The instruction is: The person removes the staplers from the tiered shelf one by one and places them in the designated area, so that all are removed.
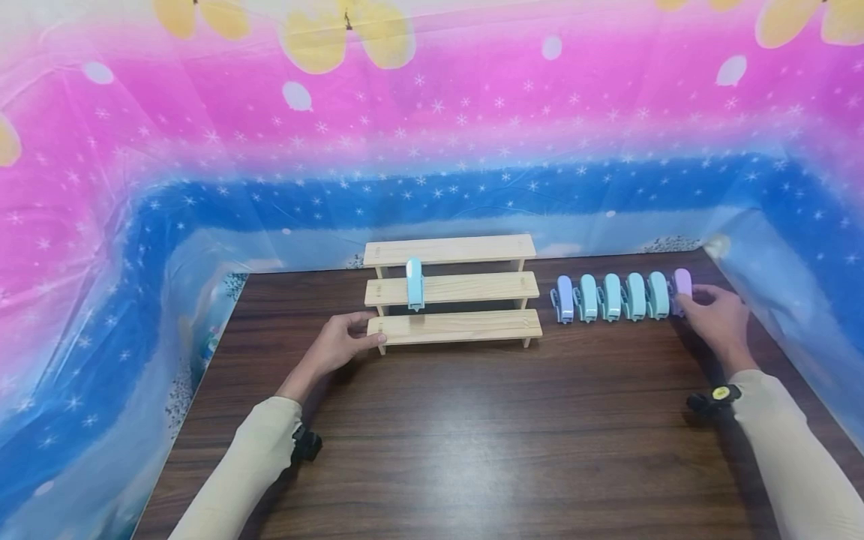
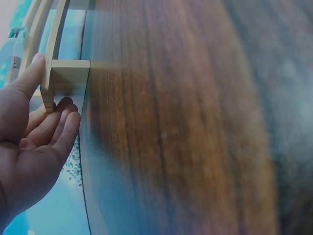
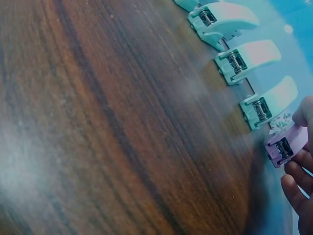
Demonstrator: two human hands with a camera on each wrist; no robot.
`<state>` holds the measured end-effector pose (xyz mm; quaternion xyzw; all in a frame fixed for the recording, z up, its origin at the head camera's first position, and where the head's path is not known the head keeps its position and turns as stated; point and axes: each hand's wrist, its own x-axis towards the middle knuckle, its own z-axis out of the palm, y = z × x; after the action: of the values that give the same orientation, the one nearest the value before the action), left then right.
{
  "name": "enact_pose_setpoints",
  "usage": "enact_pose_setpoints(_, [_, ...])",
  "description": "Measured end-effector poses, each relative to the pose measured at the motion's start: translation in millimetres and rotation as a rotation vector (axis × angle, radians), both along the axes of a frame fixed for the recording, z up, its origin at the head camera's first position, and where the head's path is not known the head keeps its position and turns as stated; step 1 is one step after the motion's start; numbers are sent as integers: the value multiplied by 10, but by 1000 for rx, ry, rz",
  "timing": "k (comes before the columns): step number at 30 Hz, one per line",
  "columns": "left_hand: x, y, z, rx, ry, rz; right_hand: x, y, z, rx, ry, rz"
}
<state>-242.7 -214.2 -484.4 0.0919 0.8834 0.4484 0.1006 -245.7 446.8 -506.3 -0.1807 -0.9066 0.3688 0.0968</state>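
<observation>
My left hand [image 1: 342, 343] holds the left end of the lowest board of a three-step wooden rack [image 1: 466, 327], thumb on top and fingers around the end. A light blue plastic clip [image 1: 415, 283] sits on the rack's middle step, toward the left. At the right end of a row, my right hand [image 1: 719, 316] pinches a pinkish-purple clip [image 1: 682, 289] between thumb and fingers. In the right wrist view its metal spring shows at the end of this purple clip [image 3: 282, 148]. Beside it in the row stand several mint-green clips [image 1: 610, 298], with a lavender clip [image 1: 564, 299] at the left end.
The dark wood-grain table [image 1: 459, 435] carries the rack at its back middle and the clip row to the right. A pink and blue patterned cloth [image 1: 432, 135] hangs behind and along the sides. Both wrists wear small black devices.
</observation>
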Motion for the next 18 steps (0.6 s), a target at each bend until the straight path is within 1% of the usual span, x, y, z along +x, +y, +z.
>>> enact_pose_setpoints(5, [3, 0, -1, 3, -4, -5, 17, 1, -29, -21, -29, -3])
enact_pose_setpoints(11, [9, 0, -2, 7, -4, -9, 19, 19, -69, -21, -37, -8])
enact_pose_setpoints(16, [11, -2, -2, 8, 1, -7, 10, 35, -72, -53, -49, -8])
enact_pose_setpoints(18, [8, -3, -5, 10, 4, -6, 4, 44, -63, -68, -40, -15])
